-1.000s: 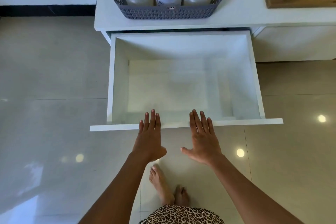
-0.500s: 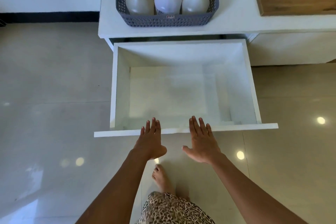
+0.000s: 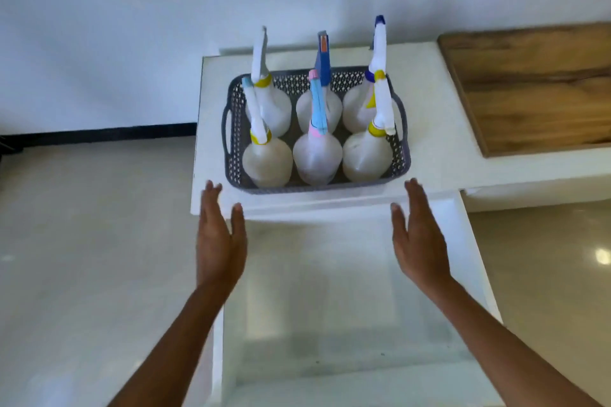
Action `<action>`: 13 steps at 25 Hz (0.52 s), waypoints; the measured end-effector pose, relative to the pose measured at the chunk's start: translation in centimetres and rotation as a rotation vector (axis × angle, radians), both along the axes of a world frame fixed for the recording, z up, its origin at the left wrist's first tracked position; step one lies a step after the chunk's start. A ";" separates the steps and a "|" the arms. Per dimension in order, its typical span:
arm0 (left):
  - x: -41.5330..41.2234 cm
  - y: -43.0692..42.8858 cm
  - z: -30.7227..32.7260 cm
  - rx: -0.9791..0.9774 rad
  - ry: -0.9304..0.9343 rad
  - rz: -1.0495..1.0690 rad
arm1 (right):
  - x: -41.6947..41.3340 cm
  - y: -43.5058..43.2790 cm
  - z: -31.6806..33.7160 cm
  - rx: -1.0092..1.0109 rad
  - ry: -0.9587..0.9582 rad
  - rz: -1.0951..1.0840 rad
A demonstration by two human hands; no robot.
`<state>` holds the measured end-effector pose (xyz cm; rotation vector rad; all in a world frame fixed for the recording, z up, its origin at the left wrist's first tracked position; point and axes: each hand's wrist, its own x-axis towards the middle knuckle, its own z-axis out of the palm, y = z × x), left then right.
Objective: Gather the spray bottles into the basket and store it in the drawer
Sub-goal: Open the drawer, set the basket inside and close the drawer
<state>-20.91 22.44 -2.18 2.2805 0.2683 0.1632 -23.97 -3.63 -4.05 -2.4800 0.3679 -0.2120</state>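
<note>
A grey perforated basket [image 3: 234,155] stands on the white counter [image 3: 426,129], holding several translucent spray bottles [image 3: 317,155] upright in two rows. Beneath the counter the white drawer [image 3: 469,241] is pulled out and nothing lies inside it. My left hand [image 3: 220,238] hovers open, palm inward, just below and left of the basket's front corner. My right hand [image 3: 418,241] is open too, held below and right of the basket. Neither hand touches the basket. The picture is blurred by motion.
A wooden board [image 3: 532,86] lies on the counter to the right of the basket. A white wall rises behind the counter. Glossy tiled floor [image 3: 92,241] stretches to the left and right of the drawer.
Both hands have left the drawer's front edge, risen and spread apart towards the basket's sides. The view has tilted up, so the whole basket and wall now show.
</note>
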 end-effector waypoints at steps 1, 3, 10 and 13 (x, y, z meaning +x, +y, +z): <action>2.7 0.5 0.0 -0.021 0.024 0.034 | 2.7 -0.6 0.2 0.078 -0.005 -0.063; 7.5 1.4 -0.4 -0.067 0.107 0.090 | 7.6 -1.9 0.4 0.170 0.002 -0.135; 16.6 2.1 -2.8 -0.206 0.321 0.148 | 17.2 -5.3 0.1 0.312 0.238 -0.119; 17.4 2.1 -3.7 -0.236 0.329 0.179 | 18.2 -6.0 0.0 0.327 0.304 -0.134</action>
